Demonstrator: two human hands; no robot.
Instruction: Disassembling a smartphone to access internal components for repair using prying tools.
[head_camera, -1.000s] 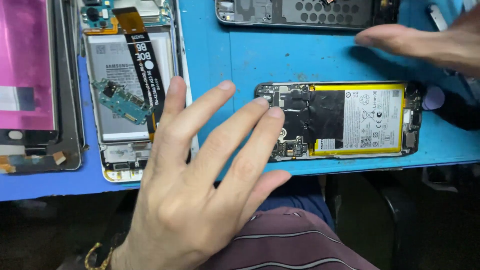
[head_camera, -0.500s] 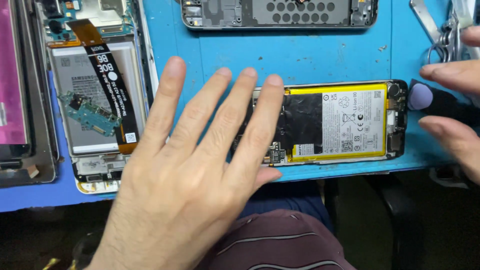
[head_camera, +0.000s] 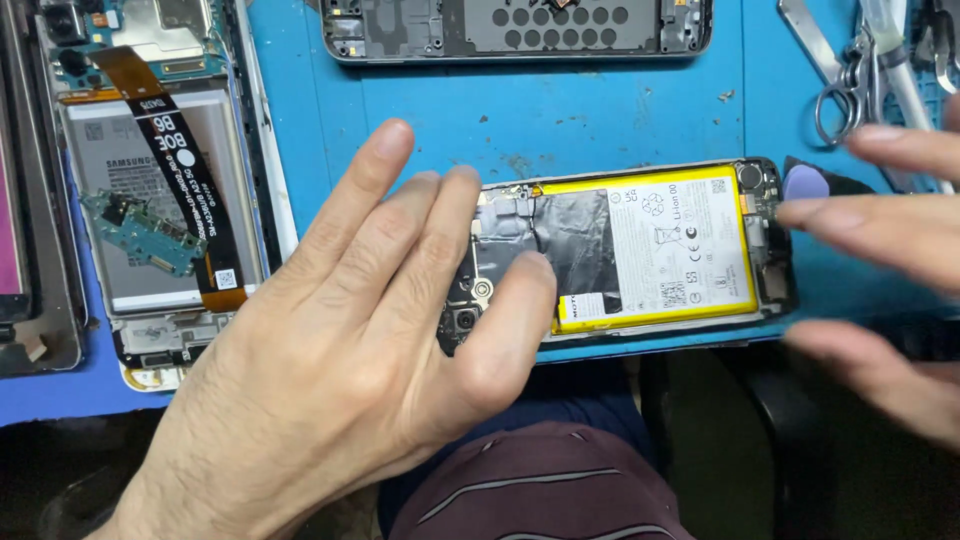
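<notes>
The left hand (head_camera: 340, 370) lay with fingers (head_camera: 510, 320) spread flat, gripping nothing, hiding the left end of the opened phone (head_camera: 650, 250) at the worktop (head_camera: 600, 110) edge. The right hand (head_camera: 880, 260), cut off at the frame, hovered open beside it. Scissors (head_camera: 850, 80) lay behind.

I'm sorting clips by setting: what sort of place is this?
Most likely a phone repair bench. An opened phone with a yellow-edged battery lies on a blue work mat, another disassembled phone beside it, and metal scissors and tweezers at the far edge.
</notes>
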